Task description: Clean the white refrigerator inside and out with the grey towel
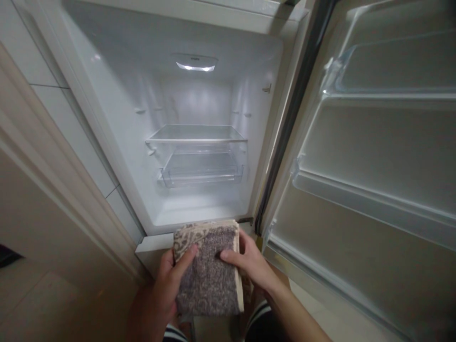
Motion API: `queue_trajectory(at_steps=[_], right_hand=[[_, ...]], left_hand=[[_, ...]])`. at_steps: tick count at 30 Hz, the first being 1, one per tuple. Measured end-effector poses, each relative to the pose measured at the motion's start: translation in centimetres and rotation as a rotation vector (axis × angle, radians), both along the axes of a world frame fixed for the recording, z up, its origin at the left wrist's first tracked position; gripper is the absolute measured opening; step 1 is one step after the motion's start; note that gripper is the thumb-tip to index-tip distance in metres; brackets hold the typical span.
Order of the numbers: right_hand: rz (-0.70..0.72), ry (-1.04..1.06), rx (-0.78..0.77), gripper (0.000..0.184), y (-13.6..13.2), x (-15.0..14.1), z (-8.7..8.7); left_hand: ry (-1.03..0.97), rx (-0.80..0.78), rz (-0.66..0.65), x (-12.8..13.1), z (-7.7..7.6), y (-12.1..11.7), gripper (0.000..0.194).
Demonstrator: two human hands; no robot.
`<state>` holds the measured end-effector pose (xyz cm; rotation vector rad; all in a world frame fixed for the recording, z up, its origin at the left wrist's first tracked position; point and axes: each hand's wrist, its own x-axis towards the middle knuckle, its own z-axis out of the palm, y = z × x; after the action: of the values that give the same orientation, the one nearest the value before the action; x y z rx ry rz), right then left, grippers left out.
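A folded cloth (210, 280), grey-brown with a cream edge and a patterned strip along its top left, is held between both hands in front of the fridge opening. My left hand (174, 275) grips its left side, thumb lying across the face. On the right side, my right hand (249, 261) pinches the cloth with the thumb on top and the fingers behind, out of sight. Just beyond the cloth is the lit fridge interior (199, 209), with a glass shelf (199, 134) and a clear plastic drawer (203, 178) below it.
The fridge door (370, 147) stands wide on the right, with clear door shelves (356, 192). A lamp (195, 62) glows at the compartment's ceiling. Close on the left are a tiled wall (67, 128) and a beige frame (53, 137). My legs show at the bottom.
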<state>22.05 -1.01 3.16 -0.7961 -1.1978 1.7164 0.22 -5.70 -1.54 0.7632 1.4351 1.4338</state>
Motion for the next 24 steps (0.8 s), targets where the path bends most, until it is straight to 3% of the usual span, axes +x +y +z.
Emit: queue_trajectory(at_steps=[3, 7, 10, 12, 16, 18, 20, 22, 24], right_hand=[[0.092, 0.001, -0.186, 0.064, 0.2, -0.5, -1.1], [-0.157, 0.125, -0.193, 0.069, 0.7, -1.6, -1.7], [-0.228, 0.196, -0.226, 0.075, 1.2, -1.9, -1.9], [-0.150, 0.229, -0.336, 0.077, 1.2, -1.8, -2.4], [0.072, 0.245, -0.501, 0.076, 0.6, -1.4, -4.3], [0.078, 0.243, -0.480, 0.078, 0.1, -1.6, -5.1], [0.046, 0.234, -0.467, 0.079, -0.4, -2.0, -5.5], [-0.012, 0.215, -0.460, 0.076, -0.8, -2.4, -5.4], [-0.090, 0.163, -0.394, 0.072, -1.3, -2.1, -4.8]], left_hand=[[-0.107, -0.072, -0.006, 0.2, 0.2, 0.0, 0.070], [-0.211, -0.109, -0.131, 0.9, -1.4, -0.7, 0.074], [-0.153, -0.120, -0.120, 1.2, -2.3, -1.3, 0.078], [-0.060, -0.065, -0.105, 0.7, -2.6, -1.8, 0.076], [-0.059, -0.100, -0.324, -0.6, -3.9, -2.7, 0.081], [-0.163, -0.148, -0.274, -0.5, -4.3, -2.5, 0.080], [-0.226, -0.167, -0.131, 0.3, -4.0, -1.9, 0.076], [-0.187, -0.150, -0.068, 1.3, -3.4, -0.9, 0.073], [-0.075, -0.086, -0.089, 1.9, -2.8, 0.1, 0.073]])
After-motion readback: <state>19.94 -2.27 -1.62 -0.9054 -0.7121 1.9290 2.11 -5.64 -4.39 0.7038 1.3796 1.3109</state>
